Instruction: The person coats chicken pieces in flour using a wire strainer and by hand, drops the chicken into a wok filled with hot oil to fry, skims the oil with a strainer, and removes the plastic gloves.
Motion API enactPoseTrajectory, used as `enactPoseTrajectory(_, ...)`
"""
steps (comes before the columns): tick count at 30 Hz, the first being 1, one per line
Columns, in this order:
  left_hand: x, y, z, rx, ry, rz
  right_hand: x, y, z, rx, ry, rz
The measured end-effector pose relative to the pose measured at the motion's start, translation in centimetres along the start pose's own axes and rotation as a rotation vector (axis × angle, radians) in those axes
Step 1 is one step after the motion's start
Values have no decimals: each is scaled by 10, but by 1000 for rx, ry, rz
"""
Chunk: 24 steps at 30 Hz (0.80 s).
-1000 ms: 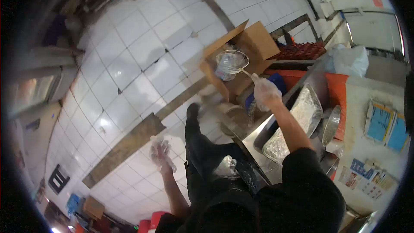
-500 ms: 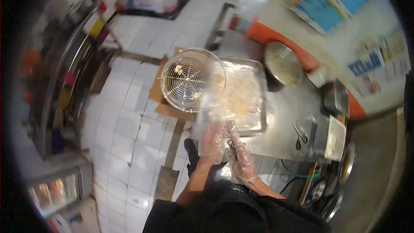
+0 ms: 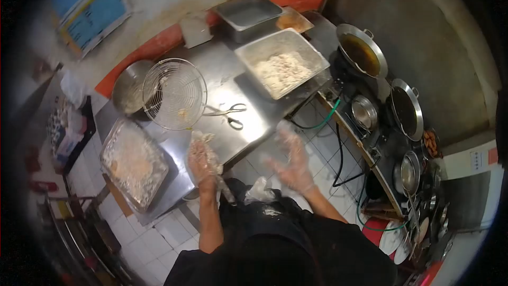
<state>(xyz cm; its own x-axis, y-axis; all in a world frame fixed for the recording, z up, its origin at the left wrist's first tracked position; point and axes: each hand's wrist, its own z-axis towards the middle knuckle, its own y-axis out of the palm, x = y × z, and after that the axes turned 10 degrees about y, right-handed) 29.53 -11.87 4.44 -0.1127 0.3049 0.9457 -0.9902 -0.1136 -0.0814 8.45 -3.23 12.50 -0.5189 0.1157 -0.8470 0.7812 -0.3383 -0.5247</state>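
My left hand (image 3: pixel 202 163), in a clear plastic glove, is closed round the handle of a round wire strainer (image 3: pixel 174 94). The handle's end sticks out below the hand. The strainer's mesh, with a few crumbs on it, is over the steel table (image 3: pixel 225 92) and overlaps the edge of a metal bowl (image 3: pixel 129 90). Gloved too, my right hand (image 3: pixel 292 163) is empty in front of the table, its fingers spread. Scissors (image 3: pixel 234 116) lie right of the strainer. A tray of pale floury food (image 3: pixel 135 164) sits at the table's left end.
A deep tray of floury crumbs (image 3: pixel 283 66) stands at the back right, beside an empty steel tray (image 3: pixel 248 11). Farther right are two dark-liquid woks (image 3: pixel 362 53) (image 3: pixel 406 110), a small pot (image 3: pixel 364 112) and a green hose (image 3: pixel 328 116). Posters hang on the wall.
The view has swung right towards the woks. The strainer has passed from my right hand to my left and is now over the table. My right hand has let go and opened.
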Motion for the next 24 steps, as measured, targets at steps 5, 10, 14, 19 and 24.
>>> enactPoseTrajectory(5, -10, 18, 34, -18, -364, -5, 40, -72, 137, 86, -17, -167)
enactPoseTrajectory(10, -62, 68, 62, -66, -86, 144, 119, -61, 301, -281, 82, -602)
enactPoseTrajectory(14, -20, 120, 110, -100, -287, 25, 158, -28, 350, -677, 225, -1032)
enactPoseTrajectory(19, -84, 116, 126, -267, 296, 367, 181, -28, 367, -705, 277, -997)
enactPoseTrajectory(24, -135, 128, 138, -152, 458, 568, 194, -39, 373, -774, 221, -933)
